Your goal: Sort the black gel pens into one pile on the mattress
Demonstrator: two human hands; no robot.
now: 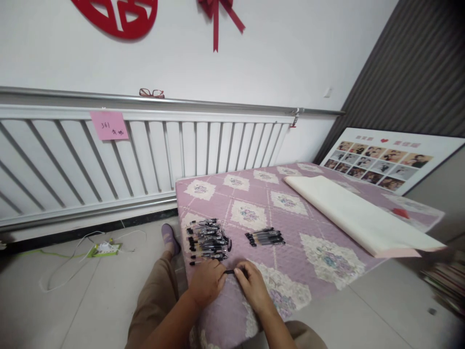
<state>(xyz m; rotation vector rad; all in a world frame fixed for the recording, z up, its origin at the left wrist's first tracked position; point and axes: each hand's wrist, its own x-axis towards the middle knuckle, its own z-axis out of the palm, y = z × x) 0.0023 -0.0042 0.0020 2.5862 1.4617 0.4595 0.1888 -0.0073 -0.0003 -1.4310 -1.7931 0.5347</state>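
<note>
Both my hands rest on the near edge of a table covered by a purple patterned cloth [254,194]. My left hand [205,283] and my right hand [253,286] are each closed on an end of one black pen [230,271], held level between them. Just beyond my left hand lies a big heap of black pens [208,240]. A smaller, tidier row of pens [265,237] lies to its right, beyond my right hand.
A long cream roll of paper [359,218] lies across the table's right side, with a small red thing [400,213] near it. A photo board [388,157] leans at the far right. A white radiator [145,155] lines the wall. A power strip [104,248] with cords lies on the floor.
</note>
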